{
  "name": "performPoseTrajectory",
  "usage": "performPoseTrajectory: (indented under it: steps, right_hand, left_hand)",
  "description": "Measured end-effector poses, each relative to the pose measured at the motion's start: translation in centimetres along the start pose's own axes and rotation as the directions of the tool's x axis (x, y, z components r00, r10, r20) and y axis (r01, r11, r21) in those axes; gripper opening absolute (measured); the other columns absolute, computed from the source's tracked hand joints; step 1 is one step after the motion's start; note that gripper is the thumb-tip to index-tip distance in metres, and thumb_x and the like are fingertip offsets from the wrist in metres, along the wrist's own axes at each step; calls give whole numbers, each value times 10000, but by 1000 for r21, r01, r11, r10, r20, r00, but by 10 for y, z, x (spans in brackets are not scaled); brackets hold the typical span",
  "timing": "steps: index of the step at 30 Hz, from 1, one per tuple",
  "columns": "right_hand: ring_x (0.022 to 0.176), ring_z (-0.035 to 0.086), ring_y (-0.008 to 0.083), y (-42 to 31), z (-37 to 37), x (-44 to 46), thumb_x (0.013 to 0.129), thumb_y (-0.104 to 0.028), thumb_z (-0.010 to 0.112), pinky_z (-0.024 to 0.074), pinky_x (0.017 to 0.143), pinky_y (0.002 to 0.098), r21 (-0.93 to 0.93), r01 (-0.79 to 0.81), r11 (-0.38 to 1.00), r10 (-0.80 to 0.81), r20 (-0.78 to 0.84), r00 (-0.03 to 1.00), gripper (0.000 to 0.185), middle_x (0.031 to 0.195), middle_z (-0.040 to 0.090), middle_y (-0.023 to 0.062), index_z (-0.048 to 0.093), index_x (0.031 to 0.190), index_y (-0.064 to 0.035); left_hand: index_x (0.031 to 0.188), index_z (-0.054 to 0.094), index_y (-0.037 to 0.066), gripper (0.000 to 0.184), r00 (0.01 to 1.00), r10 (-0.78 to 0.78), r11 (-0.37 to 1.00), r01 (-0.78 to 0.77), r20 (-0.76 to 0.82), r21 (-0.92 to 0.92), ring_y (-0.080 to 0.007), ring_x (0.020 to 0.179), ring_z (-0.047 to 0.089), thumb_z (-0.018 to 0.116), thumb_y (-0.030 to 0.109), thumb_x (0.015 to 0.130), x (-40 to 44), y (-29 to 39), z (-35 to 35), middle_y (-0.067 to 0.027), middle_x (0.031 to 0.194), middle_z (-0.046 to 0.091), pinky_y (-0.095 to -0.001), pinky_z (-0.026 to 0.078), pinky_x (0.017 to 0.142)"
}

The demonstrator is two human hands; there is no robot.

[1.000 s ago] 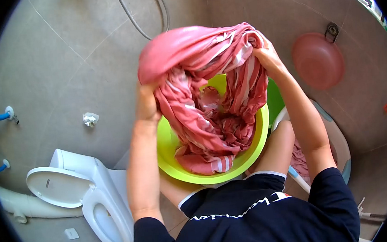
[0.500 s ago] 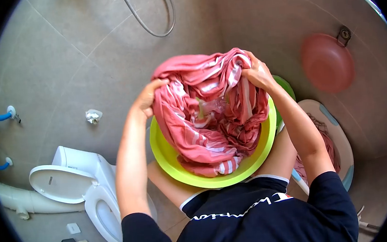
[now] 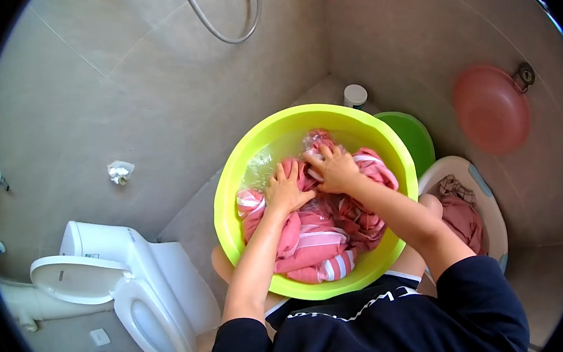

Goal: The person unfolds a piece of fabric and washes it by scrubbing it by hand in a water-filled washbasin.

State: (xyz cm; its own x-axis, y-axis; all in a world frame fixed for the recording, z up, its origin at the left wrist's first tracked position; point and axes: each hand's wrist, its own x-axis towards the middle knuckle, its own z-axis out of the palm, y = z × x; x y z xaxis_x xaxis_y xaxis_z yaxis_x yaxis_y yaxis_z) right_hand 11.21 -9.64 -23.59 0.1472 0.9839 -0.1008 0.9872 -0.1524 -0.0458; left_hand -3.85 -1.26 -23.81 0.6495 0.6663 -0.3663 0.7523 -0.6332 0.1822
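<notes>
A pink cloth with white stripes [image 3: 313,240] lies bunched in soapy water inside a yellow-green basin [image 3: 227,200], which sits between the person's knees. My left hand [image 3: 286,190] rests on the cloth near the basin's middle, fingers spread. Just right of it, my right hand [image 3: 334,170] presses on the cloth, its fingers also apart. Suds and water show at the upper left of the basin and around the fingers.
Behind the basin stand a green basin [image 3: 412,140] and a white-lidded container [image 3: 355,95]. At right, a pale tub [image 3: 495,225] holds brownish clothes [image 3: 460,221]. A pink basin [image 3: 492,108] hangs on the wall. A toilet [image 3: 150,318] is at left; a shower hose [image 3: 217,32] hangs above.
The raised loop of cloth has come down into the basin. Both hands have let go of its edges and moved inward and down onto it. The view has shifted, showing more of the basin.
</notes>
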Motion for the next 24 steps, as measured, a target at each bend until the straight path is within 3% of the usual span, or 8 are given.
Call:
performPoseTrajectory:
  steps: [5,9,11,14,15,17,22,24]
  right_hand:
    - [1119,517,390,9,29,35,713,-320,642,435,934,435,234,-8,972,-25,136,990,616,1264,493,223,482,1304,-254]
    - [1188,490,341,37,56,68,688,-233,632,393,995,418,419,-217,882,72,334,940,631,1272,529,179,500,1305,-201]
    - [1166,522,323,34,55,51,696,-235,639,403,988,376,534,-169,829,61,213,975,616,1266,548,175,518,1288,-120]
    - [1056,564,213,55,97,59,798,-324,651,448,908,305,984,-128,123,338,80,938,586,1177,592,136,508,1246,25]
    - [1056,564,213,55,94,61,798,-324,651,448,908,305,984,-128,125,339,79,937,586,1177,592,136,508,1246,25]
    - [998,576,202,50,81,54,862,-352,596,472,845,300,784,-212,-583,151,362,920,511,1131,600,116,527,1228,-1]
    - [930,596,201,55,96,49,871,-408,570,481,810,290,889,-110,-445,146,193,970,489,1074,612,95,559,1185,-34]
    - [936,610,221,61,103,43,855,-430,568,473,823,306,959,100,265,64,-121,991,520,1066,634,132,580,1177,-21]
  left_hand:
    - [1423,330,159,881,988,66,994,-53,-137,100,-407,1268,387,638,554,699,26,-10,34,-214,1463,286,-518,347,1009]
    - [1238,567,105,606,986,-28,967,-15,-162,-256,-316,1231,461,597,492,772,48,-16,28,-226,1291,508,-419,378,999]
    - [1274,529,72,573,953,-254,895,295,163,-334,-314,1212,487,643,347,785,41,-15,1,-207,1327,486,-394,387,996]
    - [1257,529,97,616,889,-241,651,-151,-390,-744,-369,1082,563,721,354,730,79,-48,87,-184,1221,570,-417,452,899]
    - [1257,529,97,616,888,-240,650,-153,-392,-745,-369,1082,563,721,354,730,67,-35,66,-184,1221,570,-417,452,899]
    - [1189,542,-1,575,913,-124,536,-268,-390,-800,-252,1091,570,780,180,698,23,14,4,-157,1178,600,-334,424,948]
    - [1090,577,30,475,855,20,655,-403,-518,-640,-267,971,617,776,245,715,15,49,-14,-146,1038,647,-333,471,848]
    - [1023,619,63,387,799,16,715,-429,-601,-552,-291,862,643,749,295,741,12,58,-13,-147,917,665,-351,491,753]
